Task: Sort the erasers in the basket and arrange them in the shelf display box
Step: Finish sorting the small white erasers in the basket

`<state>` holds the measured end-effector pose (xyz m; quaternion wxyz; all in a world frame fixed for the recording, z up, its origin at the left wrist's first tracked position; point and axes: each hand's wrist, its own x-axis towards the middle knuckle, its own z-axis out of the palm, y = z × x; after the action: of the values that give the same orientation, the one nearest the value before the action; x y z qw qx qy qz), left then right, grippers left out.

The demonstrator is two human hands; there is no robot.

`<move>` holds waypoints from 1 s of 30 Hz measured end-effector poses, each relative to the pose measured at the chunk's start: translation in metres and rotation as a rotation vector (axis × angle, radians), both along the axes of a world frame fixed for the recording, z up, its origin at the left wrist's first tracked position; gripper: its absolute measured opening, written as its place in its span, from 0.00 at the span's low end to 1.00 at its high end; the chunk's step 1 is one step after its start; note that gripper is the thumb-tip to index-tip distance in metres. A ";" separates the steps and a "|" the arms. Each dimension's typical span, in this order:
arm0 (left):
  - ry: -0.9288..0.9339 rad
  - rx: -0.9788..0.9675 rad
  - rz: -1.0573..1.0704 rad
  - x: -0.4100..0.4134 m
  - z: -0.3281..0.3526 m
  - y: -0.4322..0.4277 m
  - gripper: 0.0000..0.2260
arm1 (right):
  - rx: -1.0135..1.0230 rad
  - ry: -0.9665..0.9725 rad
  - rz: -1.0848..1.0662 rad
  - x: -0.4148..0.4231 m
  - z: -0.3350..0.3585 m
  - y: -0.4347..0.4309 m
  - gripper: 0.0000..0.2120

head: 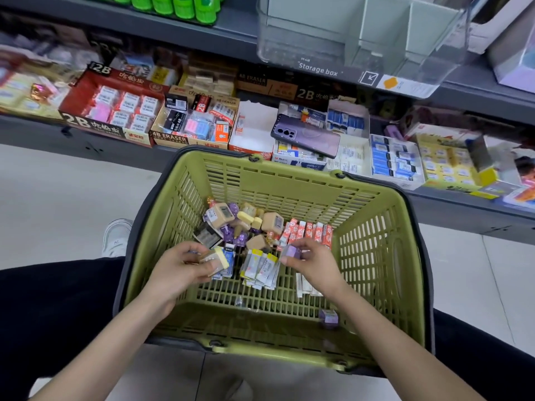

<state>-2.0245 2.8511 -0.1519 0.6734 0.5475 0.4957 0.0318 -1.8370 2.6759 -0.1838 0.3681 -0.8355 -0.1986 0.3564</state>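
The olive-green slatted basket (pixel 362 215) held a heap of erasers: tan blocks (pixel 221 214) at the far side, red-and-white erasers (pixel 307 231) in a row at the right, and yellow-ended white erasers (pixel 260 264) fanned in the middle. The right hand (pixel 315 264) pinched a purple eraser (pixel 292 251) and the left hand (pixel 179 270) gripped a few small erasers (pixel 215 257). The 4B ERASER display box (pixel 173 137) sat open beyond the basket.

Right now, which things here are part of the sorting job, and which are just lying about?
Part of the job: green basket, its eraser heap, purple eraser pinched by right hand, yellow-ended erasers held by left hand, 4B ERASER display box.
Lying about: purple phone, clear storage box, green bottles.
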 end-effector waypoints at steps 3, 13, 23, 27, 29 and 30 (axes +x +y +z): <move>-0.004 0.112 -0.043 0.013 0.001 0.008 0.09 | -0.069 -0.192 0.070 0.010 -0.008 0.037 0.18; 0.024 0.707 -0.342 0.092 -0.037 0.043 0.14 | -0.039 -0.416 0.072 0.025 -0.051 0.093 0.20; 0.146 1.057 -0.370 0.112 -0.066 0.047 0.09 | 0.124 -0.360 0.024 0.023 -0.057 0.082 0.16; 0.106 1.145 -0.460 0.108 -0.060 0.050 0.11 | 0.078 -0.205 0.004 0.041 -0.028 0.046 0.13; 0.047 1.207 -0.521 0.101 -0.054 0.045 0.12 | -0.019 -0.100 0.096 0.052 -0.012 0.014 0.12; 0.012 1.232 -0.551 0.096 -0.050 0.041 0.12 | -0.111 -0.064 0.172 0.055 -0.007 -0.003 0.12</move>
<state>-1.9287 2.8917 -0.2019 0.2187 0.9383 0.2329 0.1326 -1.7817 2.6733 -0.1911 0.2825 -0.8455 -0.2612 0.3703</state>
